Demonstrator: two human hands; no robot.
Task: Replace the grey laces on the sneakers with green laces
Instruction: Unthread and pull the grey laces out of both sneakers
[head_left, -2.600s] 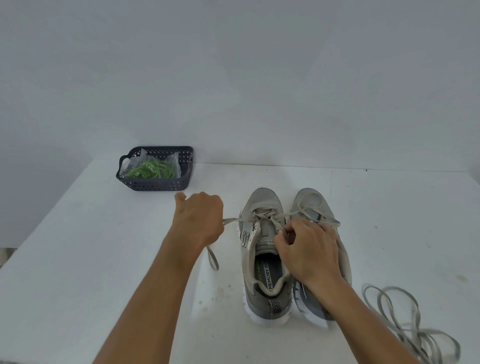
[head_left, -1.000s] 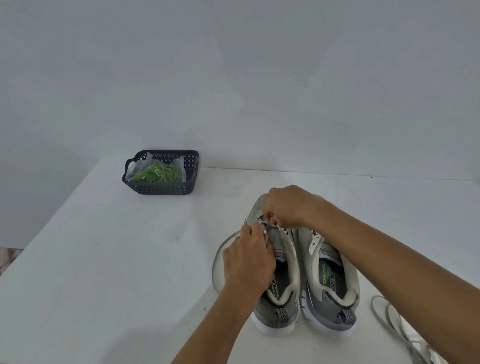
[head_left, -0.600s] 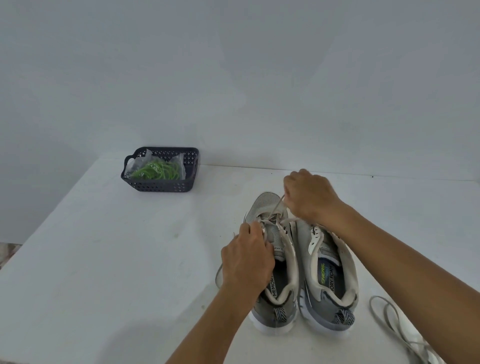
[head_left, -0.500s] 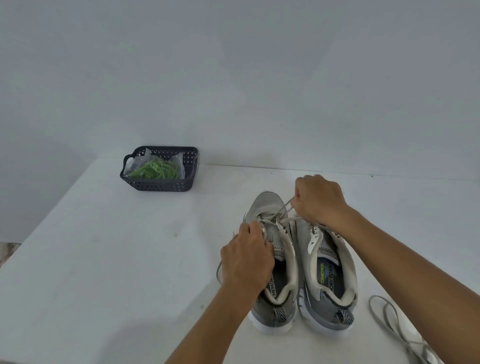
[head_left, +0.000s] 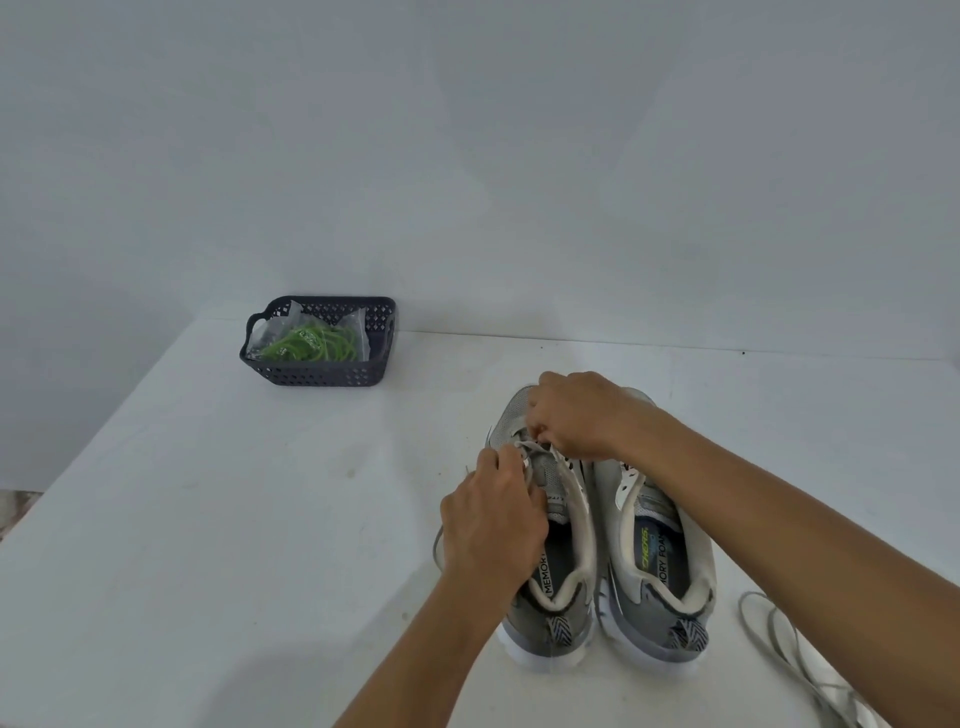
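Sneakers stand side by side on the white table (head_left: 208, 519), toes pointing away from the person, heels toward the near edge. The left sneaker (head_left: 550, 587) is the one being worked on: a grey lace (head_left: 530, 446) crosses its front eyelets, and part of the same lace loops down beside the shoe on its left. The left hand (head_left: 493, 525) lies over the left flank of this shoe with its fingers curled at the eyelet row, pinching the lace. The right hand (head_left: 571, 415) reaches across from the right, above the toe area, fingers curled and pinching the lace just beyond the left hand's fingertips; the two hands are very close, though whether they touch cannot be told. The right sneaker (head_left: 660, 571) stands just beside it, touching or nearly so, its eyelets bare of lace where they show and partly covered by the right forearm. A loose grey lace (head_left: 779, 639) lies in loops on the table to the right of that shoe, running out of the lower right corner.

Well apart, toward the far left of the table near the wall, sits a dark perforated basket (head_left: 322, 376). Inside it lies a clear plastic bag (head_left: 265, 335) holding coiled green laces (head_left: 311, 345); the bag's edges rise slightly above the basket rim.
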